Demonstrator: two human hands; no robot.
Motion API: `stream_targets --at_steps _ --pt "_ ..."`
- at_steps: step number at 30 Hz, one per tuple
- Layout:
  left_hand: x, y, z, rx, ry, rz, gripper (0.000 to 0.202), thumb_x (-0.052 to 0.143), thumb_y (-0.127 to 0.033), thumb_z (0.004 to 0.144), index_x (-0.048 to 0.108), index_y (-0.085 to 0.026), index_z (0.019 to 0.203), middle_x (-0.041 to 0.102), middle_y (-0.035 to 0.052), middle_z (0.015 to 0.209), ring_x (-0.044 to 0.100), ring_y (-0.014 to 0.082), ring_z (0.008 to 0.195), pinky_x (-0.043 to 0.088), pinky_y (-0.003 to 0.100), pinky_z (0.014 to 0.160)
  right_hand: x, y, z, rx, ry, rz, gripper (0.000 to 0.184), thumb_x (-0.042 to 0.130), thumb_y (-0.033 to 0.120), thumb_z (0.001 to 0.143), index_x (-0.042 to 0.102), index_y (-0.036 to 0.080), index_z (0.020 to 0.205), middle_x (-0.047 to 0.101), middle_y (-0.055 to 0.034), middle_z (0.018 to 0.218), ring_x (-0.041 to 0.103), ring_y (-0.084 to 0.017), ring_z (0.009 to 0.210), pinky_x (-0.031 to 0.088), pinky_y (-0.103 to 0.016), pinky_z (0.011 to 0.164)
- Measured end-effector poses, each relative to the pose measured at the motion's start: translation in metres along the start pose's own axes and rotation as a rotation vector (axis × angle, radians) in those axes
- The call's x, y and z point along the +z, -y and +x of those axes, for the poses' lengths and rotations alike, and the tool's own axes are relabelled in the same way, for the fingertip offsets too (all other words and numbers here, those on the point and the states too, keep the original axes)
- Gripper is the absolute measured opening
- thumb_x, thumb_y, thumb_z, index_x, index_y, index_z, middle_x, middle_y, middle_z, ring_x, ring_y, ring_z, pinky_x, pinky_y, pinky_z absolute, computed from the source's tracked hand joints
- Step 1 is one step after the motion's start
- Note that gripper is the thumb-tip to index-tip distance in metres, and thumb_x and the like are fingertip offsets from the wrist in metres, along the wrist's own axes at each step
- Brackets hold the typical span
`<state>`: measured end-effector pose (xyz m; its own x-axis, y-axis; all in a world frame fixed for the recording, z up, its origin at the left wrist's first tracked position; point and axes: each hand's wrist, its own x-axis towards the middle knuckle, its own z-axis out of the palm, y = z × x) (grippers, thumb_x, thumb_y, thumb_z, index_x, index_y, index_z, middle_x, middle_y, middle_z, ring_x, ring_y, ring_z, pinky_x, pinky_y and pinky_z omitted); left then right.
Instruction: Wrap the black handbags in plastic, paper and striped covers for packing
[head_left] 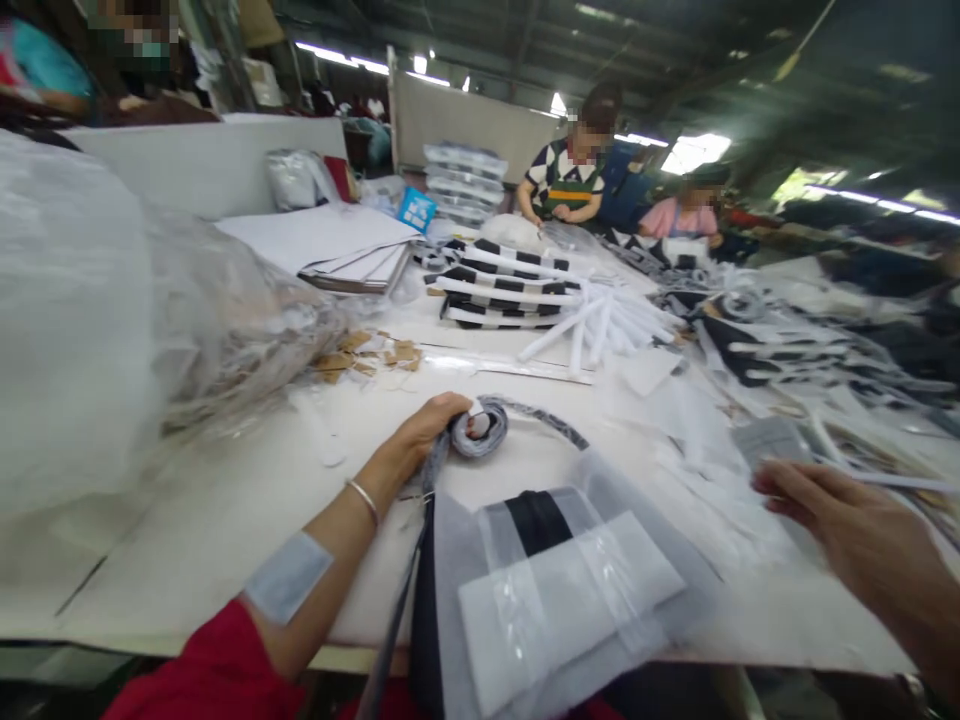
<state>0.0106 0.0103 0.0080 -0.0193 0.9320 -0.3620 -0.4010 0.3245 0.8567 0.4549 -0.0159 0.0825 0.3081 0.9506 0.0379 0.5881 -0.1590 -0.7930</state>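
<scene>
My left hand (427,425) is closed around a coiled grey strap (495,440) on the table, its fingertips partly hidden by the roll. The strap's band (551,415) curves over to the top of a dark bag. Thin whitish wrapping (645,600) covers much of this bag, and a white taped packet (570,600) lies on its front. At the right, my right hand (832,505) pinches a small greyish translucent sheet (772,445) between thumb and fingers. A pale patch (289,577) sticks to my left forearm.
Large clear plastic bags (82,330) bulge at the left. Brown paper scraps (367,355), white sheets (322,235), and black-and-white bundles with white tubes (510,285) lie beyond. More wrapped goods (810,350) crowd the right. Two people work across the table.
</scene>
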Motion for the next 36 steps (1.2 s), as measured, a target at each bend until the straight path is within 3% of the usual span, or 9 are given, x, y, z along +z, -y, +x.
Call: stream_targets --at_steps 2,5,7,10,14,22,28,33,36 --pt "0.000 0.001 -0.002 0.030 0.020 0.022 0.013 0.065 -0.021 0.068 0.052 -0.017 0.072 0.059 -0.0016 0.052 0.055 0.0126 0.044 0.045 0.022 0.044 0.064 0.055 -0.018 -0.045 0.203 0.232 0.041 0.077 0.058 0.067 0.070 0.020 0.081 0.070 -0.0110 0.085 0.066 -0.025 0.077 0.056 -0.038 0.072" --pt "0.001 0.001 -0.006 0.081 0.049 0.046 0.020 0.066 -0.024 0.070 0.050 -0.018 0.079 0.060 -0.0022 0.054 0.058 0.0134 0.047 0.045 0.022 0.046 0.153 0.123 -0.050 -0.093 0.533 0.416 0.040 0.079 0.054 0.067 0.070 0.017 0.077 0.070 -0.0071 0.076 0.064 -0.020 0.072 0.054 -0.031 0.064" --pt "0.001 0.000 -0.008 0.110 0.063 0.061 0.022 0.066 -0.026 0.071 0.049 -0.018 0.083 0.060 -0.0022 0.055 0.059 0.0137 0.049 0.045 0.022 0.048 0.197 0.148 -0.063 -0.094 0.663 0.488 0.039 0.080 0.052 0.066 0.070 0.016 0.075 0.071 -0.0060 0.076 0.064 -0.018 0.070 0.052 -0.028 0.062" --pt "0.000 -0.001 -0.008 0.148 0.058 0.086 0.022 0.066 -0.025 0.072 0.050 -0.018 0.084 0.059 -0.0037 0.056 0.056 0.0110 0.048 0.042 0.020 0.049 0.233 0.157 -0.069 -0.064 0.709 0.514 0.039 0.081 0.052 0.063 0.070 0.016 0.073 0.071 -0.0053 0.073 0.063 -0.016 0.067 0.051 -0.027 0.060" --pt "0.000 -0.002 -0.008 0.185 0.024 0.111 0.019 0.066 -0.021 0.072 0.051 -0.017 0.084 0.057 -0.0054 0.058 0.050 0.0078 0.049 0.039 0.018 0.050 0.248 0.149 -0.063 -0.019 0.679 0.473 0.040 0.082 0.052 0.061 0.070 0.015 0.070 0.072 -0.0063 0.072 0.063 -0.016 0.065 0.050 -0.027 0.058" --pt "0.000 0.002 -0.005 0.194 0.053 0.137 0.020 0.063 -0.022 0.074 0.049 -0.018 0.087 0.055 -0.0055 0.060 0.050 0.0084 0.051 0.038 0.019 0.052 0.258 0.143 -0.064 0.082 0.598 0.398 0.030 0.081 0.045 0.063 0.069 0.017 0.061 0.071 -0.0061 0.066 0.062 -0.017 0.058 0.049 -0.026 0.050" --pt "-0.002 0.002 -0.013 0.229 0.003 0.232 0.022 0.064 -0.022 0.070 0.052 -0.018 0.087 0.050 -0.0076 0.058 0.043 0.0077 0.050 0.034 0.019 0.050 0.262 0.128 -0.059 0.092 0.613 0.355 0.032 0.079 0.051 0.062 0.071 0.020 0.061 0.071 -0.0067 0.066 0.066 -0.020 0.059 0.052 -0.027 0.049" --pt "-0.009 0.007 -0.012 0.249 -0.073 0.432 0.049 0.077 -0.041 0.061 0.057 -0.018 0.100 0.054 -0.0052 0.069 0.047 0.0111 0.061 0.038 0.022 0.057 0.279 0.096 -0.032 0.120 0.701 0.298 0.029 0.075 0.057 0.059 0.075 0.030 0.068 0.076 -0.0085 0.082 0.073 -0.029 0.080 0.061 -0.033 0.061" --pt "-0.010 0.012 -0.010 0.241 -0.114 0.481 0.053 0.078 -0.044 0.059 0.057 -0.019 0.102 0.056 -0.0032 0.073 0.050 0.0135 0.067 0.041 0.024 0.063 0.283 0.085 -0.023 0.117 0.790 0.278 0.026 0.076 0.057 0.057 0.075 0.033 0.069 0.077 -0.0076 0.088 0.072 -0.032 0.091 0.063 -0.036 0.073"
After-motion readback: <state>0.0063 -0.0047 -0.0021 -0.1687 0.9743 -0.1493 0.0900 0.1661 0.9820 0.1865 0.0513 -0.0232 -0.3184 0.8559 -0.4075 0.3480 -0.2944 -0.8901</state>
